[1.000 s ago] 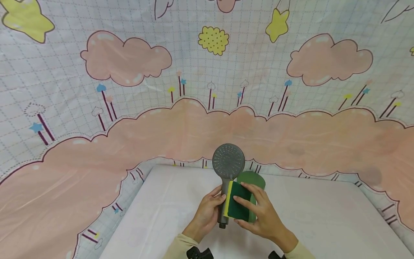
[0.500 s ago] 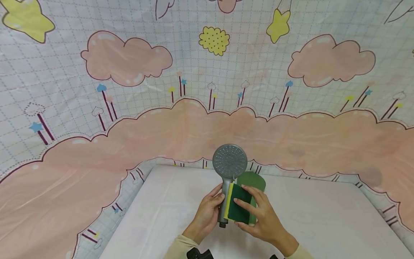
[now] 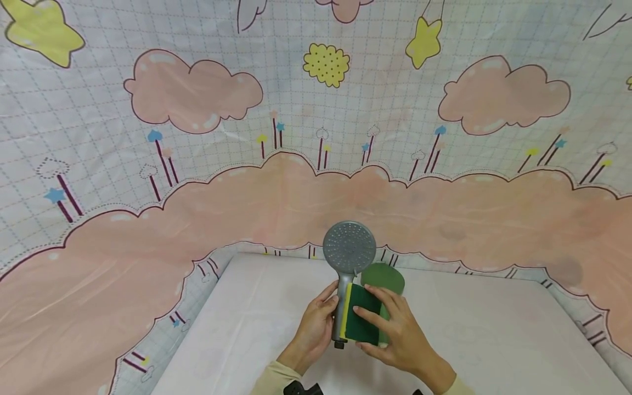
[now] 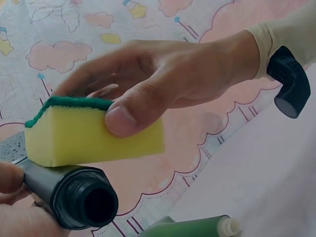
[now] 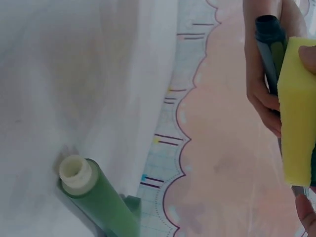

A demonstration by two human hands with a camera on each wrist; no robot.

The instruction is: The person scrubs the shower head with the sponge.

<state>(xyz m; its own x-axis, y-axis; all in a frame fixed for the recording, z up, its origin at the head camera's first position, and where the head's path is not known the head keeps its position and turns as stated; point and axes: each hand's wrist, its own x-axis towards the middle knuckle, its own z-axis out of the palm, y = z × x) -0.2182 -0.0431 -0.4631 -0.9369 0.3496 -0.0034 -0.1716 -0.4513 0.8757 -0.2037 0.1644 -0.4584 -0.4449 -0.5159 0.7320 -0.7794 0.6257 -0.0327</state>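
Sponge (image 3: 364, 320), yellow foam with a dark green scouring face, sits nearest to us above the white table (image 3: 494, 340), pinched in our right hand (image 3: 400, 337): the thumb presses its yellow side in the left wrist view while the fingers (image 3: 367, 314) lie across the green top. Its yellow side lies against the grey handle of the shower head (image 3: 348, 249). Our left hand (image 3: 316, 326) curls round that handle from the other side, thumb and fingers wrapped on it, holding the shower head upright with the open threaded end pointing down toward us and the round perforated face tilted up and away. Both cuffs of our pale sleeves show at the bottom edge of the head view.

Just beyond our right hand a green bottle (image 3: 382, 277) stands on the table; the right wrist view shows its pale, uncapped neck (image 5: 75, 174). It stands behind the sponge and beside the shower head, though we cannot tell whether it touches either.

Farther back a cartoon-printed cloth (image 3: 296, 192), with pink clouds, yellow stars and a pale grid, rises behind the table and fills the background.
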